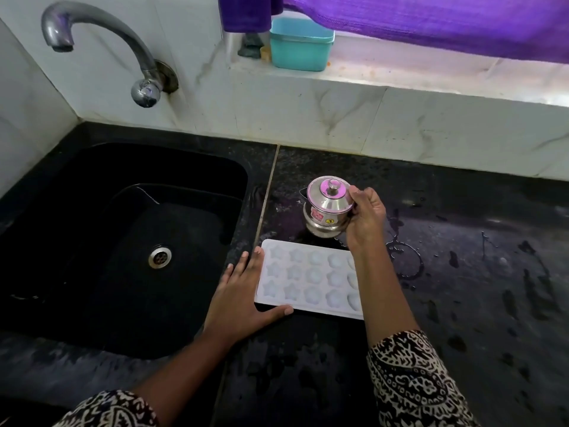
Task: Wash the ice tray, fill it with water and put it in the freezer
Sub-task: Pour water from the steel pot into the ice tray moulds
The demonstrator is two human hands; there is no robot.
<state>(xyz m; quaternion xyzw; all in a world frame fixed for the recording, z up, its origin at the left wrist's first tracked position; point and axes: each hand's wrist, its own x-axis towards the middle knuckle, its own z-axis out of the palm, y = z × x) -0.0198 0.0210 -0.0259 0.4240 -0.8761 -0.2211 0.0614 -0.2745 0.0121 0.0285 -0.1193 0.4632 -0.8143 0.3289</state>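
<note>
White ice tray [308,278] lies flat on black counter [462,272], just R of sink [77,167]. L hand [243,297] flat, fingers straight, touching tray's L edge, thumb along near edge. R hand [365,217] grips lidded steel pot [328,204] just behind tray.

Black stone table [480,318] beside a sunken sink [184,167], surface wet with water patches [406,266], white ice tray [308,278] lying flat, lidded steel pot [328,208] just behind it.
</note>
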